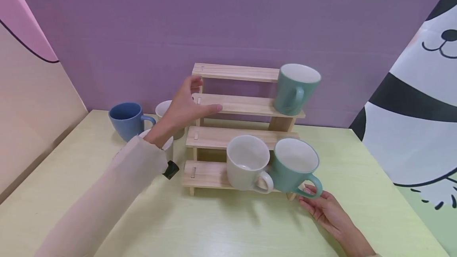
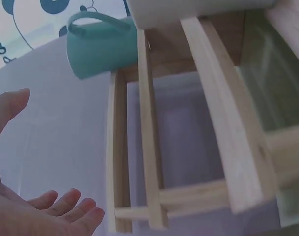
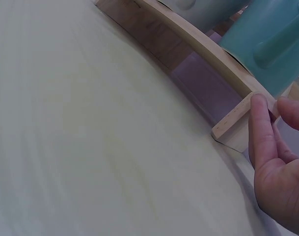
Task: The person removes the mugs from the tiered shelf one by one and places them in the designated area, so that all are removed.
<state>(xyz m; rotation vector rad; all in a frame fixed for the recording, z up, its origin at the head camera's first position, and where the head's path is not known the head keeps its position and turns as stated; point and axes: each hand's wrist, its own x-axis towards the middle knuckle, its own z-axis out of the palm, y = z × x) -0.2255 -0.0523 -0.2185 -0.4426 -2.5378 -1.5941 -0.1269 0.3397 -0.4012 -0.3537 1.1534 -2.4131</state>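
Purple backdrop (image 1: 228, 15); wooden rack (image 1: 246, 104) lengthwise left-right; left hand (image 1: 185, 104) spread, holding nothing; right hand (image 1: 328, 210) pinching rack's right end

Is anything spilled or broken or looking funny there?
Nothing really stands out. I see no spills or breaks, and the white mug, lower teal mug and upper teal mug stand upright on the wooden rack. Both teal ones sit near its right end, though.
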